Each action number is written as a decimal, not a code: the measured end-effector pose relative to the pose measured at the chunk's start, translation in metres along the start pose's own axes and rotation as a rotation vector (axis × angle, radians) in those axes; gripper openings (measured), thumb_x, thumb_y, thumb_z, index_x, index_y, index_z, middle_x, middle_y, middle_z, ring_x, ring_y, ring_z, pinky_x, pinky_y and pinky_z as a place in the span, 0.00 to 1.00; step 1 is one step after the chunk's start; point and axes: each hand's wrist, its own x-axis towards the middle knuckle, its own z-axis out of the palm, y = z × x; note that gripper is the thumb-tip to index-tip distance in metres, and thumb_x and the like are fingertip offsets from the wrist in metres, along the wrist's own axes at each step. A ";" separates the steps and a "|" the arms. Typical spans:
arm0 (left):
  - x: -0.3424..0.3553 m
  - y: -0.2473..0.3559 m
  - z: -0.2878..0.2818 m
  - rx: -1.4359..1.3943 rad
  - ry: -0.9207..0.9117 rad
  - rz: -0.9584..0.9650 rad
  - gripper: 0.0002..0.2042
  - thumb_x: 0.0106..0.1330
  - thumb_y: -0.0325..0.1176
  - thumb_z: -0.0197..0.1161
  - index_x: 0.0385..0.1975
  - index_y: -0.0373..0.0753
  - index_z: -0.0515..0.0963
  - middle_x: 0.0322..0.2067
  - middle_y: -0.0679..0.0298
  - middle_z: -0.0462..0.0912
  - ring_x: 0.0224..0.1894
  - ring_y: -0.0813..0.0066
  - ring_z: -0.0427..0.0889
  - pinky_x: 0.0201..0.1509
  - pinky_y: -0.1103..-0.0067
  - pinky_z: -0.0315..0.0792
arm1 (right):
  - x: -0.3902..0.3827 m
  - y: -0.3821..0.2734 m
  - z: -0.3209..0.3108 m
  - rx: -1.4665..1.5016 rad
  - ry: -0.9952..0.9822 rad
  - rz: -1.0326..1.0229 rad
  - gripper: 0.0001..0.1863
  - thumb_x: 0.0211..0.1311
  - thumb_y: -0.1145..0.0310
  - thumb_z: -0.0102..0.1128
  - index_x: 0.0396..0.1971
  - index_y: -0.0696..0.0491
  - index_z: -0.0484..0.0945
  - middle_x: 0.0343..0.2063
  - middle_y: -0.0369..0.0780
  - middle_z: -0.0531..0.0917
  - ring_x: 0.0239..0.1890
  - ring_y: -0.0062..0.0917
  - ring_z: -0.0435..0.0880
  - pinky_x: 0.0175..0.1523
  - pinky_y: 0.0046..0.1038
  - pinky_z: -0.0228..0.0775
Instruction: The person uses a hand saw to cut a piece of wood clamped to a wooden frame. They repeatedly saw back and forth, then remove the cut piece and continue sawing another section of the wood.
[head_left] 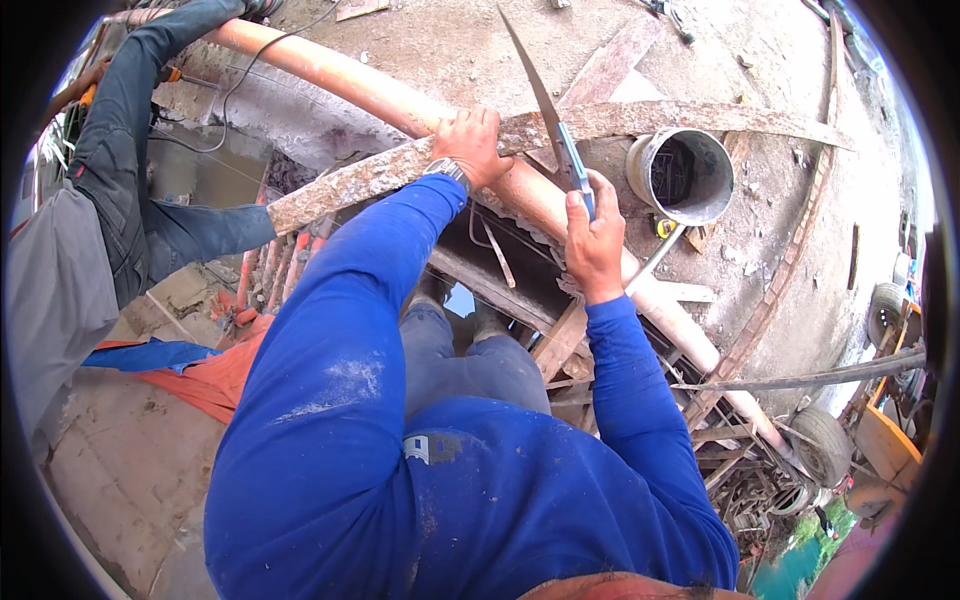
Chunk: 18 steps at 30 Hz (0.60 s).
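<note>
My left hand, with a watch at its wrist, grips a long rough wooden plank crusted with dried mortar, fingers curled over its far edge. The plank lies across an orange pipe. In my right hand is a handsaw with a blue handle, its narrow blade pointing away and up to the left. The blade crosses over the plank a little right of my left hand. Whether its teeth touch the wood, I cannot tell.
A metal bucket stands right of the saw, a yellow tape measure beside it. Another person is close on the left, a leg near the plank's end. Below the pipe is a trench; scrap wood and tyres lie at right.
</note>
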 end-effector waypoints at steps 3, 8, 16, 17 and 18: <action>-0.001 -0.001 0.002 -0.027 0.020 0.002 0.34 0.54 0.56 0.81 0.57 0.44 0.78 0.55 0.59 0.83 0.62 0.58 0.83 0.65 0.59 0.75 | 0.005 -0.011 -0.002 -0.078 -0.146 0.196 0.19 0.85 0.63 0.62 0.64 0.60 0.80 0.32 0.38 0.85 0.35 0.22 0.79 0.43 0.31 0.76; -0.001 -0.001 0.002 -0.037 0.043 0.017 0.33 0.54 0.55 0.80 0.56 0.44 0.78 0.54 0.59 0.83 0.62 0.58 0.83 0.65 0.59 0.76 | -0.007 -0.028 -0.015 -0.193 -0.165 0.144 0.19 0.86 0.62 0.59 0.64 0.59 0.80 0.33 0.45 0.87 0.34 0.28 0.82 0.43 0.35 0.76; -0.003 -0.004 0.006 -0.054 0.064 0.008 0.32 0.54 0.55 0.80 0.54 0.44 0.78 0.52 0.60 0.84 0.60 0.59 0.84 0.62 0.59 0.76 | -0.119 -0.106 -0.110 -0.204 -0.259 0.367 0.23 0.89 0.63 0.52 0.71 0.61 0.77 0.34 0.31 0.79 0.31 0.12 0.72 0.36 0.21 0.65; -0.005 -0.005 0.007 -0.056 0.065 0.003 0.32 0.54 0.55 0.80 0.54 0.44 0.78 0.52 0.60 0.84 0.59 0.59 0.84 0.62 0.59 0.76 | -0.124 -0.109 -0.115 -0.180 -0.255 0.425 0.23 0.89 0.63 0.52 0.72 0.61 0.76 0.34 0.31 0.80 0.30 0.12 0.72 0.35 0.20 0.64; -0.005 -0.004 0.007 -0.050 0.067 0.006 0.32 0.54 0.55 0.80 0.53 0.45 0.78 0.51 0.60 0.84 0.59 0.59 0.84 0.61 0.59 0.76 | -0.115 -0.105 -0.108 -0.204 -0.241 0.372 0.24 0.89 0.62 0.52 0.72 0.61 0.76 0.35 0.32 0.81 0.31 0.13 0.73 0.37 0.21 0.66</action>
